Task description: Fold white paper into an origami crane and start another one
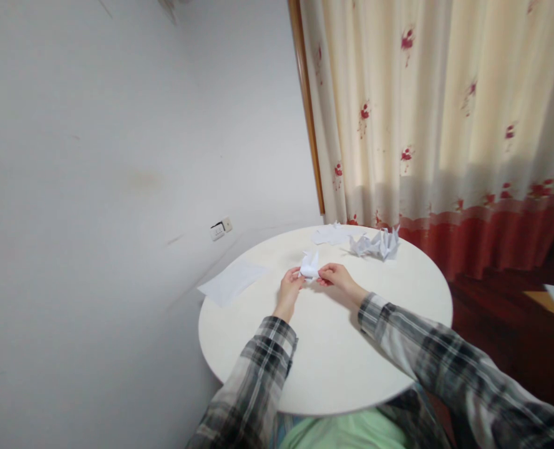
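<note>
A folded white paper piece [309, 267], shaped like an origami crane, is held over the middle of the round table. My left hand [290, 288] pinches its left side, fingers closed on the paper. From the other side my right hand [337, 275] grips the right edge between thumb and fingers. A pointed flap of the paper stands up between the two hands. The small folds under my fingertips are hidden.
The round white table [337, 368] stands beside a wall. Flat white sheets [233, 282] lie at its left edge. Several folded paper cranes [375, 244] sit at the back right, near more white paper [329, 234]. A floral curtain [427, 125] hangs behind.
</note>
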`<state>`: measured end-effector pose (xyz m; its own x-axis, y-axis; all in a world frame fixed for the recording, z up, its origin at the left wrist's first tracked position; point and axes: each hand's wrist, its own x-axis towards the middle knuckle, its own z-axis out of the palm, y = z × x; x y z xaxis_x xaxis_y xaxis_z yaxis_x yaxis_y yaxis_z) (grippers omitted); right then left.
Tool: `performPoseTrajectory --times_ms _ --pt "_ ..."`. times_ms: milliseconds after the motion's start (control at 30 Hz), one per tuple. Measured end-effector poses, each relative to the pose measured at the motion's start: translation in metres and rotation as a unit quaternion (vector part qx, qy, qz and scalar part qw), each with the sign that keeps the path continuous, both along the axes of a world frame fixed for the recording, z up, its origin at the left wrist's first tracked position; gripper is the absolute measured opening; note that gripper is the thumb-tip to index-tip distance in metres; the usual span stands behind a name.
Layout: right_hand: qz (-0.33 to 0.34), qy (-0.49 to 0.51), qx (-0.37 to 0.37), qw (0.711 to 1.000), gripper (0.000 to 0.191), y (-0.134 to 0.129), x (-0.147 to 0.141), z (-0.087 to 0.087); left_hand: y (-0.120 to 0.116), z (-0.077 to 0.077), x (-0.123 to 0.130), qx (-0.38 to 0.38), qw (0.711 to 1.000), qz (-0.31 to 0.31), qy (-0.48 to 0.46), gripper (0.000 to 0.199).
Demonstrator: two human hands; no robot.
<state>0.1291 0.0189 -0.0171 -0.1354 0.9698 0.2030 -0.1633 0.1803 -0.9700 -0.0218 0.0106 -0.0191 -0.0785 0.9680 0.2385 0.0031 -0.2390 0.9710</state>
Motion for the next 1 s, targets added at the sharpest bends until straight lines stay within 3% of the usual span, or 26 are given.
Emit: performPoseTrajectory --times_ms 533,667,1000 --pt "0.055 -0.042 0.038 0.997 0.010 0.007 0.000 -0.008 -0.001 0.002 0.000 0.006 1.000 0.013 0.001 0.033" --pt "0.032 -0.053 0.050 0.997 0.005 0.009 -0.001 -0.010 0.001 0.001 0.000 0.006 1.000 0.014 0.002 0.032" --pt "-0.062 -0.062 0.134 0.987 0.013 0.013 0.001 -0.012 0.001 0.001 0.000 -0.019 1.000 0.012 0.006 0.029"
